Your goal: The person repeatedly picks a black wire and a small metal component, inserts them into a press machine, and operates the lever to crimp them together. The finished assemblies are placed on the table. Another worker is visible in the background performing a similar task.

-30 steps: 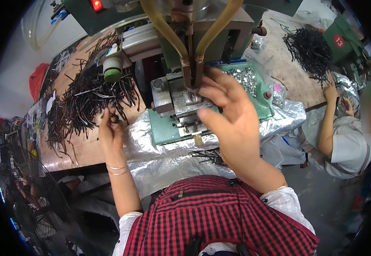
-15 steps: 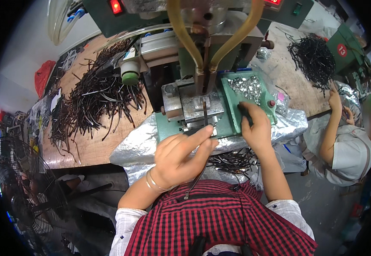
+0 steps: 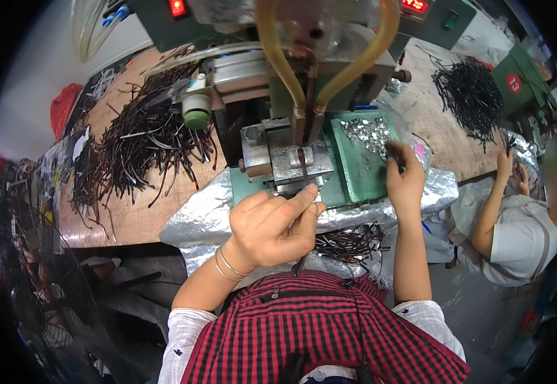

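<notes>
My left hand pinches a thin dark wire, with its far end lying on the metal fixture of a bench machine. The wire's other end shows below my fist. Two copper-coloured electrodes stand right above the fixture. My right hand hovers at the right rim of a green tray, thumb and curled index finger apart, with a dark covering on a fingertip. Nothing shows between those fingers. Small shiny metal pieces lie in the tray's far part.
A big heap of dark wires covers the table at left. More wires lie on silver foil near my apron. Yellowish hoses hang above. At right, a co-worker handles wires by another heap. A fan stands lower left.
My right hand has moved right and slightly away, from inside the tray to its right rim, and now covers the red knob there. My left hand stays nearly in place with the wire.
</notes>
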The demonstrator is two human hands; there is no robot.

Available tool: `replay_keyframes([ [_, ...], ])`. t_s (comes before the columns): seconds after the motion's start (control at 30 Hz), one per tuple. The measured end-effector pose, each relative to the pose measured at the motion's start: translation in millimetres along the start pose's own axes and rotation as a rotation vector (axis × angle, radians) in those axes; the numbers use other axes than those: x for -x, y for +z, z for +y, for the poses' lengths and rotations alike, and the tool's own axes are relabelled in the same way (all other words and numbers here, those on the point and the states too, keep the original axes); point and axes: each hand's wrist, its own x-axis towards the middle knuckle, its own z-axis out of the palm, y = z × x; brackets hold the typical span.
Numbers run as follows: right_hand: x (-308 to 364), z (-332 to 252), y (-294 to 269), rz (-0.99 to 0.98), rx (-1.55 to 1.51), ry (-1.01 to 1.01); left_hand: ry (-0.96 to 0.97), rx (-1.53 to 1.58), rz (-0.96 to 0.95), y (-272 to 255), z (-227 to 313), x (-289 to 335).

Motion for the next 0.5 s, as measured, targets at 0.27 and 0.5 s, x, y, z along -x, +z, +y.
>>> replay_keyframes([
  [0.27, 16.9, -18.6, 10.1, -0.023, 0.393, -0.199, -0.101, 0.064, -0.025, -3.0, 5.1, 8.1],
  [0.5, 24.3, -9.3, 17.5, 0.049, 0.4, -0.165, -0.417, -0.057, -0.29, -78.6, 12.2, 52.6],
])
